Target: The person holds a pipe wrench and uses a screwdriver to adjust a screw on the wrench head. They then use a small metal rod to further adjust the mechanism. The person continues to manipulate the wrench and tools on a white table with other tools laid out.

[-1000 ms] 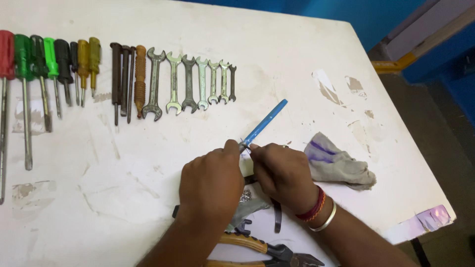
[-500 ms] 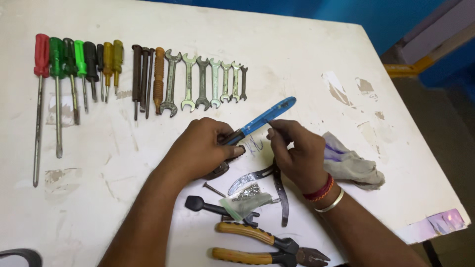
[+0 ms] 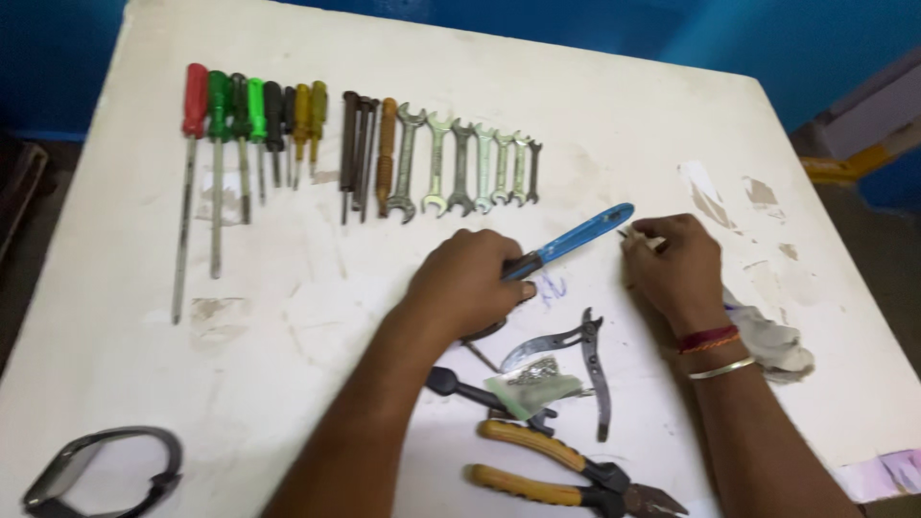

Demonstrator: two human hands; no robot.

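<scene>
Left hand is curled around a blue-handled tool below the row of wrenches — right hand, just beside the handle's tip, pinches something small.

A workshop bench: a worn, stained white table carries a sorted row of red, green and yellow-handled screwdrivers, graded steel open-ended spanners and yellow-handled pliers, against blue walls.

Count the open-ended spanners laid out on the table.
6, side by side in one row at the table's far middle, right of the screwdrivers: spanners largest at left, smallest at right.
</scene>
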